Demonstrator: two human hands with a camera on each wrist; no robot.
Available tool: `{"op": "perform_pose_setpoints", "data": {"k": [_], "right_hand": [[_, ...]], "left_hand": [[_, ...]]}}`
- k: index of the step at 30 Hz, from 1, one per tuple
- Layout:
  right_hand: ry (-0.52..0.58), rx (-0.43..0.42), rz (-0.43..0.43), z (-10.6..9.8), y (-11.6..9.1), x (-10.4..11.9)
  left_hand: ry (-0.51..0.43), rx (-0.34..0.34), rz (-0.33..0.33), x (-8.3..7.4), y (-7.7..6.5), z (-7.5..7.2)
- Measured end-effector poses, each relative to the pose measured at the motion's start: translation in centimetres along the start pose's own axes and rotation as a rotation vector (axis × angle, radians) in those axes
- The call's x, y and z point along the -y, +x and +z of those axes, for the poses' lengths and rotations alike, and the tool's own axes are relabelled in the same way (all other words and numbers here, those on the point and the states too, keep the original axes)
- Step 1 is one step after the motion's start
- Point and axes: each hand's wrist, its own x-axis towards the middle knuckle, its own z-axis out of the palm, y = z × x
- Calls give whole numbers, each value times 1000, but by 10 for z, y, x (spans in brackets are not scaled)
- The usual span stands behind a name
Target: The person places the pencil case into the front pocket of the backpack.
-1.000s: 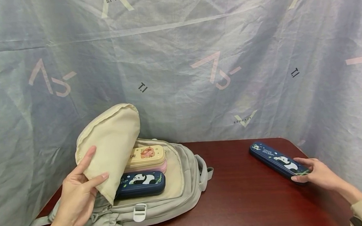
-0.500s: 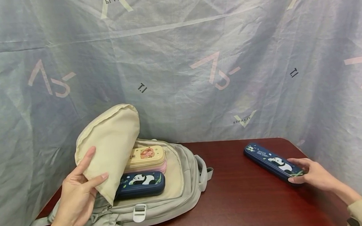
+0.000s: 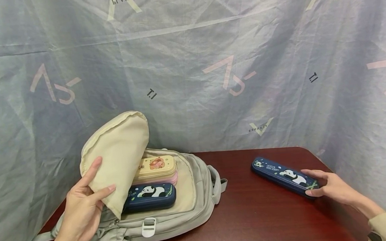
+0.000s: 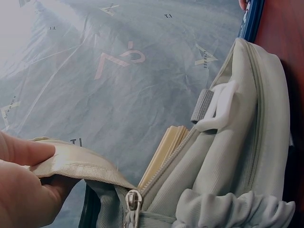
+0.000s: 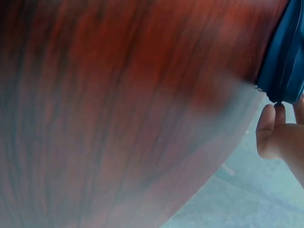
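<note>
A grey-green backpack (image 3: 186, 224) lies on its back on the table, its main compartment unzipped. My left hand (image 3: 82, 208) pinches the cream-lined flap (image 3: 120, 154) between thumb and fingers and keeps it raised. Inside lie a navy panda pencil case (image 3: 152, 197) in front and, behind it, a yellow pencil case (image 3: 159, 166) on top of a pink one (image 3: 173, 180); the flap hides their left ends. Over at the right, my right hand (image 3: 336, 187) grips the near end of another navy panda pencil case (image 3: 276, 174), thumb on one side, fingers on the other.
The dark red table (image 3: 252, 220) stretches between the backpack and my right hand. A carry handle (image 3: 218, 183) sticks out on the bag's right. Close behind the table hangs a grey printed cloth (image 3: 190, 80), which also closes off both sides.
My right hand has moved left and slightly nearer with the navy pencil case. The left hand and the raised flap have stayed in place.
</note>
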Motion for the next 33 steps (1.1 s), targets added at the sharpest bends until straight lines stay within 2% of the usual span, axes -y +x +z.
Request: {"op": "perform_pose_setpoints", "data": {"k": [3,11,15,21,28,33], "right_hand": [[56,24,33,0,0,-1],[19,98,146,-7,1,-7],[45,117,155,-7,1,-9],[56,103,155,-6,4,-6],[29,84,126,-3,4,-4],[50,127,122,-5,4,-5]], "left_hand": [[3,-1,1,0,0,0],[15,-8,-10,0,0,1],[19,-11,-10,-1,0,2],[46,-35,-26,-1,1,1],[54,-41,-30,-1,0,0],[38,-30,-20,-1,0,0]]}}
